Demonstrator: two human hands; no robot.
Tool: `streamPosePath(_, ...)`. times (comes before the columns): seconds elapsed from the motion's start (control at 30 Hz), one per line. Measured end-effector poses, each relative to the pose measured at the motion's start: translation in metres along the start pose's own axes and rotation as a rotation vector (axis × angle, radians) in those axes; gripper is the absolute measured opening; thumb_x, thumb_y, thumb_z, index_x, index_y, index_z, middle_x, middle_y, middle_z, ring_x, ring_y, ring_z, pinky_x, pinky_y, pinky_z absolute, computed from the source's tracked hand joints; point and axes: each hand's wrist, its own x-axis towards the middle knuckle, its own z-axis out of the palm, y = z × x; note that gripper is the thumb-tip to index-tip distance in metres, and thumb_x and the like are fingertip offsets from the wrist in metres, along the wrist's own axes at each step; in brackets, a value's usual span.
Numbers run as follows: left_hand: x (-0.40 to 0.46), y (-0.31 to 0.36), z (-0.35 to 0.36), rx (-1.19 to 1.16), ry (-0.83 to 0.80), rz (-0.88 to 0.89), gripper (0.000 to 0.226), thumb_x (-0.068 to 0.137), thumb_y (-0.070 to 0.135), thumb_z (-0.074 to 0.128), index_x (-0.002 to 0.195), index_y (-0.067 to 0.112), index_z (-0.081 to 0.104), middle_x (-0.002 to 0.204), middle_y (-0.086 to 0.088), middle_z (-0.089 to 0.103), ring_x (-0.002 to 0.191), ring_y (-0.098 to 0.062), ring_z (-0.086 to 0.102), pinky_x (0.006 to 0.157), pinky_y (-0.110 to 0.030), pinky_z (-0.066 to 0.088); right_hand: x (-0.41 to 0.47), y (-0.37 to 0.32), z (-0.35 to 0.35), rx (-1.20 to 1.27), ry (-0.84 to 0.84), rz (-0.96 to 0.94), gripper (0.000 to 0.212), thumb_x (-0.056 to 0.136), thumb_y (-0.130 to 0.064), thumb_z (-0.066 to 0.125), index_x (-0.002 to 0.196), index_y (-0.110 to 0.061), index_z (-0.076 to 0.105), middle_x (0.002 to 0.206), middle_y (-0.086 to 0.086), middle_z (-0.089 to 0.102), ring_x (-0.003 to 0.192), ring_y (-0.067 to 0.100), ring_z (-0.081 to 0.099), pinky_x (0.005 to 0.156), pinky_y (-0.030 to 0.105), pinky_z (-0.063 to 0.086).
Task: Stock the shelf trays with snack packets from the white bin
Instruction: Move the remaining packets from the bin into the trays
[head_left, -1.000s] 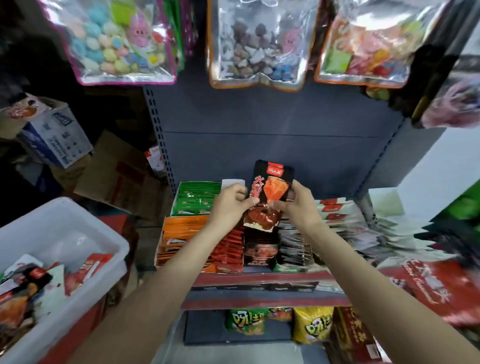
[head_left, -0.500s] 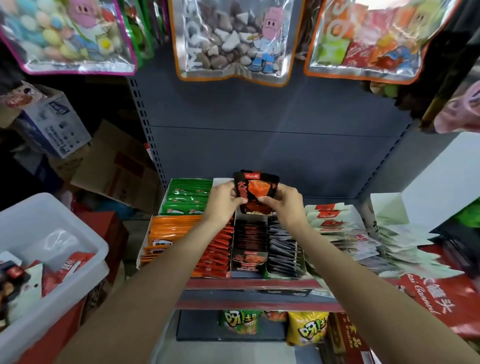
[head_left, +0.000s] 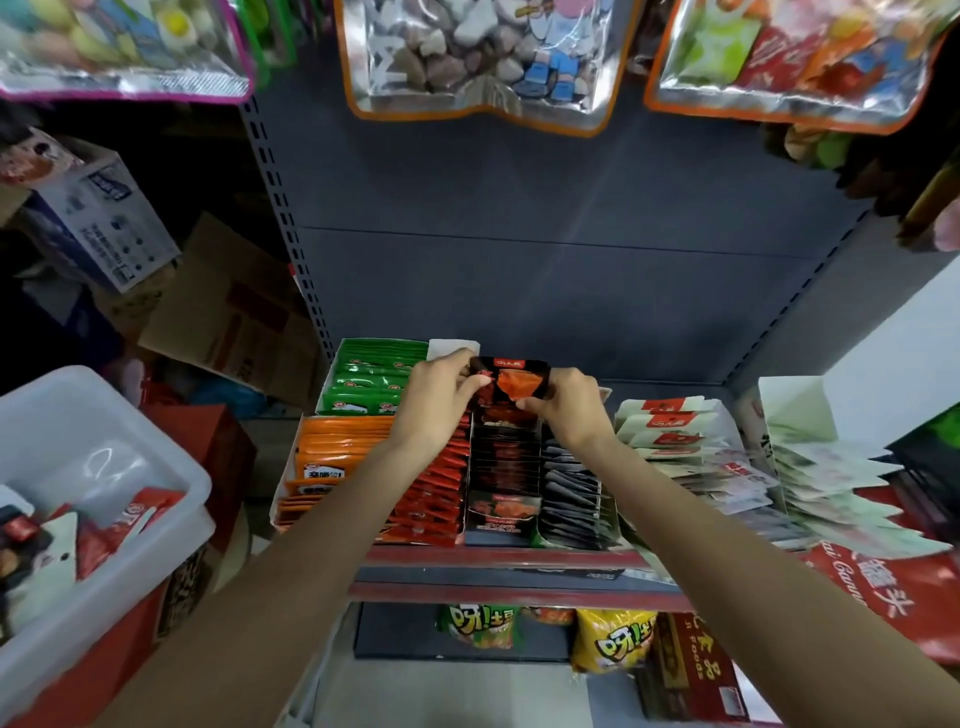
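Note:
A black snack packet (head_left: 516, 381) with an orange-red picture is gripped by both hands at the back of the black packets' tray (head_left: 503, 525). My left hand (head_left: 441, 399) pinches its left edge and my right hand (head_left: 567, 408) its right edge. The packet's lower part sinks behind the row of matching packets. At the lower left stands the white bin (head_left: 111, 452), with several red, white and dark packets lying in it.
Trays of green packets (head_left: 371, 375), orange packets (head_left: 332, 457), red packets (head_left: 434, 499) and grey packets (head_left: 571, 493) flank the black row. Loose white and pale green packets (head_left: 737, 467) spread to the right. Big candy bags (head_left: 475, 57) hang overhead. A lower shelf holds yellow bags (head_left: 615, 642).
Both hands have lowered the black packet from above the shelf down into the back of the black packets' tray. The view has tilted and drawn nearer.

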Motion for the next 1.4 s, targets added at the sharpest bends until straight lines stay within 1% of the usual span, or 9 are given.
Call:
streamPosePath(0.1,0.006,0.000,0.003,0.065,-0.019,0.030,0.015,0.088,0.019,0.065,0.096,0.007,0.066,0.083,-0.008,0.070,0.079,-0.021,0.067,0.073,-0.037,0.055,-0.001,0.000,-0.007,0.026,0.047,-0.056,0.023,0.082,-0.019,0.072,0.102,-0.008,0.068,0.096,0.002,0.070,0.086,0.017,0.064,0.081,0.027,0.051)
streamPosePath(0.2,0.010,0.003,0.003,0.103,-0.077,0.051,0.012,0.088,0.016,0.066,0.094,0.006,0.066,0.080,-0.010,0.069,0.076,-0.024,0.066,0.070,-0.036,0.053,-0.004,0.000,-0.014,0.062,0.144,-0.146,0.016,0.085,-0.019,0.069,0.101,-0.017,0.069,0.091,-0.008,0.068,0.080,0.008,0.063,0.077,0.019,0.050)
streamPosePath(0.33,0.008,-0.001,0.008,0.145,-0.168,0.022,0.013,0.087,0.015,0.066,0.099,0.011,0.065,0.086,-0.011,0.070,0.082,-0.027,0.066,0.074,-0.038,0.054,0.002,0.009,-0.007,-0.072,0.030,-0.136,0.005,0.085,-0.017,0.068,0.084,-0.016,0.072,0.080,-0.001,0.071,0.074,0.017,0.064,0.075,0.036,0.053)
streamPosePath(0.47,0.008,-0.001,0.011,0.184,-0.209,0.052,0.015,0.089,0.012,0.062,0.102,0.015,0.069,0.097,-0.005,0.071,0.090,-0.022,0.066,0.080,-0.034,0.052,0.007,0.008,0.002,-0.175,-0.113,-0.073,0.013,0.087,-0.015,0.064,0.095,-0.016,0.074,0.094,0.003,0.072,0.088,0.022,0.065,0.080,0.031,0.051)
streamPosePath(0.6,0.010,-0.003,0.014,0.348,-0.278,0.046,0.020,0.094,0.012,0.054,0.105,0.018,0.068,0.101,-0.004,0.068,0.093,-0.023,0.064,0.072,-0.029,0.046,0.004,0.004,0.005,-0.310,-0.074,-0.053,0.024,0.089,-0.007,0.054,0.097,-0.017,0.073,0.096,0.005,0.072,0.086,0.025,0.065,0.070,0.031,0.052)
streamPosePath(0.77,0.008,-0.007,0.020,0.319,-0.335,-0.023,0.019,0.093,0.009,0.054,0.104,0.015,0.068,0.105,-0.005,0.069,0.094,-0.021,0.064,0.082,-0.033,0.051,0.003,0.008,0.010,-0.494,-0.147,-0.067,0.030,0.089,-0.002,0.050,0.105,-0.018,0.069,0.102,0.010,0.067,0.092,0.028,0.063,0.065,0.029,0.043)
streamPosePath(0.97,0.001,-0.013,0.004,0.162,-0.238,-0.061,0.015,0.088,0.013,0.063,0.102,0.015,0.069,0.096,0.002,0.069,0.090,-0.013,0.065,0.082,-0.031,0.053,-0.005,0.005,0.010,-0.310,-0.113,-0.107,0.021,0.090,-0.010,0.055,0.107,-0.012,0.068,0.107,0.010,0.068,0.099,0.027,0.061,0.084,0.038,0.050)
streamPosePath(1.2,-0.031,-0.025,-0.060,-0.006,-0.054,-0.062,0.015,0.088,0.010,0.062,0.102,0.012,0.068,0.089,0.007,0.066,0.082,-0.005,0.061,0.077,-0.012,0.046,-0.023,-0.066,0.030,-0.102,-0.082,-0.212,0.021,0.092,-0.014,0.055,0.107,-0.013,0.069,0.106,0.007,0.070,0.097,0.023,0.064,0.087,0.036,0.049)
streamPosePath(1.4,-0.083,-0.091,-0.150,0.059,0.100,-0.177,0.018,0.088,0.005,0.058,0.102,0.010,0.067,0.090,0.001,0.068,0.083,-0.010,0.062,0.078,-0.020,0.047,-0.047,-0.166,0.104,-0.043,-0.202,-0.377,0.024,0.093,-0.013,0.053,0.112,-0.012,0.067,0.115,0.009,0.065,0.107,0.023,0.059,0.095,0.030,0.042)
